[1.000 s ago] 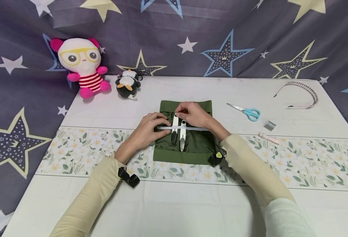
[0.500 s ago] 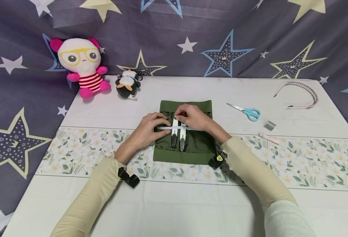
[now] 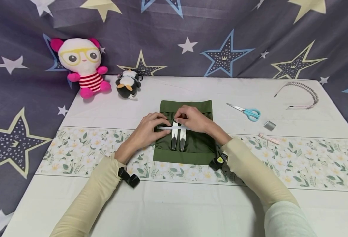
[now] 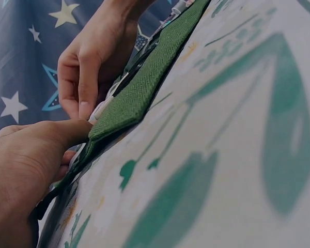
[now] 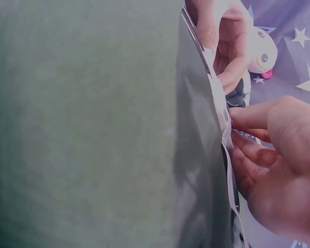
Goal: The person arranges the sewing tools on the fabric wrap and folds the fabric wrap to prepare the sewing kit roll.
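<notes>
Head view: green cloth (image 3: 183,157) lies on the table (image 3: 174,207), partly over its floral band (image 3: 319,161). First white tool (image 3: 175,134) passes under the white strap (image 3: 163,128), long axis running toward the person, roughly square to the strap. Right hand (image 3: 193,118) pinches its far end, so the tool extends from there toward the person; that hand is nearer. Left hand (image 3: 148,129) sits just left, thumb and index apart around the strap, gripping nothing visible. Second white tool (image 3: 183,138) parallel, just right. Scissors (image 3: 245,111) well right; starry curtain (image 3: 162,36) behind

Left wrist view: right fingertips at the tool; left thumb against the cloth edge, other fingers partly hidden

Right wrist view: cloth blurred; right fingers at its edge, exact contact unclear
</notes>
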A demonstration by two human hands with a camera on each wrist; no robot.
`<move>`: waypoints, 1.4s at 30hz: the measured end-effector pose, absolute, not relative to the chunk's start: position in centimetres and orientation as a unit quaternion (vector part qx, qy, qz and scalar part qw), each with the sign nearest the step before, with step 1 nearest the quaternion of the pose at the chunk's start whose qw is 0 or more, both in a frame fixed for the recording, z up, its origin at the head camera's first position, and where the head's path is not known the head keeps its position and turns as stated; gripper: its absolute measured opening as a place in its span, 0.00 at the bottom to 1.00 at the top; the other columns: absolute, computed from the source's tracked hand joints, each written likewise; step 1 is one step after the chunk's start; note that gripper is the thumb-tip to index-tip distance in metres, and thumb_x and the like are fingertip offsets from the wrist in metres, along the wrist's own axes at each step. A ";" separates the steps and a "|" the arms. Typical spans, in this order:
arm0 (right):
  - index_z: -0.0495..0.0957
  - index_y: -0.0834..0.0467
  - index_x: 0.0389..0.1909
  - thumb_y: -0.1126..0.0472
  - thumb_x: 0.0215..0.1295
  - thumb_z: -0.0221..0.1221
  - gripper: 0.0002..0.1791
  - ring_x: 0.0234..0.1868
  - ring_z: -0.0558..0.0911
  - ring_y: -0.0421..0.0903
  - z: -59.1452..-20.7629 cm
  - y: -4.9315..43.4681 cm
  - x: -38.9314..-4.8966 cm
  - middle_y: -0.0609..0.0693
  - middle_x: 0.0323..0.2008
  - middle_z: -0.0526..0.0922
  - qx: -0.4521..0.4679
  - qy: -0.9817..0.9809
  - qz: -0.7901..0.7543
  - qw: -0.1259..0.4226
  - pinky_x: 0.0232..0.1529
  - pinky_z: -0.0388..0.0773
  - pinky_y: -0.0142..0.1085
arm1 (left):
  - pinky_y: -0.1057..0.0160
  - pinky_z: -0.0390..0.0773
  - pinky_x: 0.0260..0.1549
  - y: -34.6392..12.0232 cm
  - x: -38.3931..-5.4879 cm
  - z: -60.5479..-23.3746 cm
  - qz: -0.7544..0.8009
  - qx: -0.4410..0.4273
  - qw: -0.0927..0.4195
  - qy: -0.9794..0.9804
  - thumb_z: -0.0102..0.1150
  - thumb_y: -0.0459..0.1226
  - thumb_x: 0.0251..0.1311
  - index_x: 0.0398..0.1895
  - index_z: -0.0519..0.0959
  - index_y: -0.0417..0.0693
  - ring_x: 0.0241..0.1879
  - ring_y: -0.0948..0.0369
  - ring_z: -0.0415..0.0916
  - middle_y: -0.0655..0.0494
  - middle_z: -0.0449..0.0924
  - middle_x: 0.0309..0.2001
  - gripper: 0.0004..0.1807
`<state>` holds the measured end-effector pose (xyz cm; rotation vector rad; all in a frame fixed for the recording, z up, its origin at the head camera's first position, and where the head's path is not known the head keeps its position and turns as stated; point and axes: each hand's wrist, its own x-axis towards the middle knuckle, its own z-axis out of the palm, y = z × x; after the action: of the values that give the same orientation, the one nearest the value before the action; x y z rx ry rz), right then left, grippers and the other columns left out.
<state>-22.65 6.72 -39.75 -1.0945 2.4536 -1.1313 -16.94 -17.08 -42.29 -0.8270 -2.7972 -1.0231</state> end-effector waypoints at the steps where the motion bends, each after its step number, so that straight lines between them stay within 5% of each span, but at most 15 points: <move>1: 0.84 0.66 0.48 0.68 0.77 0.57 0.08 0.36 0.75 0.49 -39.8 6.8 -22.7 0.58 0.43 0.80 -0.373 0.837 -0.384 0.112 0.39 0.74 0.42 | 0.42 0.61 0.66 -17.1 -16.9 -42.3 -0.330 -0.268 0.025 -0.905 0.70 0.41 0.68 0.51 0.87 0.48 0.62 0.45 0.69 0.45 0.76 0.61 0.12; 15: 0.83 0.66 0.53 0.65 0.77 0.59 0.11 0.41 0.81 0.49 -39.2 10.2 -23.0 0.56 0.45 0.83 -0.325 0.845 -0.418 0.077 0.44 0.79 0.43 | 0.42 0.59 0.68 -17.5 -16.7 -42.0 -0.316 -0.270 0.039 -0.909 0.70 0.42 0.67 0.52 0.87 0.47 0.64 0.45 0.69 0.45 0.76 0.62 0.14; 23: 0.83 0.69 0.52 0.67 0.74 0.62 0.12 0.47 0.82 0.56 -38.8 16.4 -23.2 0.62 0.49 0.84 -0.237 0.872 -0.429 0.015 0.51 0.79 0.45 | 0.39 0.56 0.69 -19.5 -16.1 -41.9 -0.338 -0.243 0.040 -0.908 0.71 0.42 0.67 0.55 0.85 0.48 0.65 0.46 0.67 0.46 0.75 0.63 0.16; 30: 0.82 0.69 0.53 0.65 0.75 0.61 0.12 0.47 0.79 0.56 -39.0 22.7 -22.5 0.64 0.49 0.83 -0.159 0.905 -0.393 -0.033 0.48 0.73 0.37 | 0.38 0.55 0.69 -20.3 -16.0 -42.1 -0.345 -0.220 0.035 -0.912 0.70 0.44 0.67 0.55 0.85 0.48 0.66 0.46 0.66 0.47 0.74 0.64 0.17; 42: 0.76 0.71 0.61 0.56 0.79 0.56 0.23 0.49 0.75 0.63 -38.8 29.4 -21.2 0.69 0.52 0.75 -0.083 0.945 -0.316 -0.012 0.46 0.73 0.57 | 0.38 0.54 0.69 -20.7 -15.9 -42.5 -0.367 -0.214 0.024 -0.905 0.69 0.44 0.68 0.56 0.84 0.49 0.65 0.47 0.66 0.48 0.73 0.64 0.17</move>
<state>-21.16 29.40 -38.82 -0.2615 2.9914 -0.9992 -15.89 -20.68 -42.50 -0.6630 -2.8002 -1.1343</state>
